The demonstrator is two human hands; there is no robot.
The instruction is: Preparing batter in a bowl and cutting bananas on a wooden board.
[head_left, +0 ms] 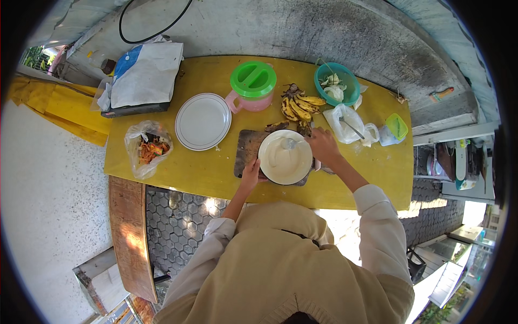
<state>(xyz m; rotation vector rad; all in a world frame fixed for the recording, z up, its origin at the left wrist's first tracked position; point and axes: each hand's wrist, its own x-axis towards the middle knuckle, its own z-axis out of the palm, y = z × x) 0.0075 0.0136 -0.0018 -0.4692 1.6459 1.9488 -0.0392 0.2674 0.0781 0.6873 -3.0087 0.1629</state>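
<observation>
A white bowl of pale, smooth batter (285, 157) stands over a dark wooden cutting board (247, 146). My left hand (251, 173) grips the bowl's left rim. In my right hand (322, 146), at the bowl's right rim, is a spoon (289, 143) whose head dips in the batter; most of its handle is hidden by my fingers. Just behind the bowl lie dark banana pieces or peels (277, 126). Farther back rests a bunch of ripe bananas (298, 106). To the right, an open plastic bag of white powder (344, 123) has a metal spoon in it.
On the yellow table (202, 170) are a white plate (203, 121), a pink pitcher with green lid (253, 86), a bag of orange scraps (152, 150), a teal basket (336, 83) and a green-lidded container (393, 128). A large white package (147, 75) stands back left. A wooden bench (128, 235) adjoins below left.
</observation>
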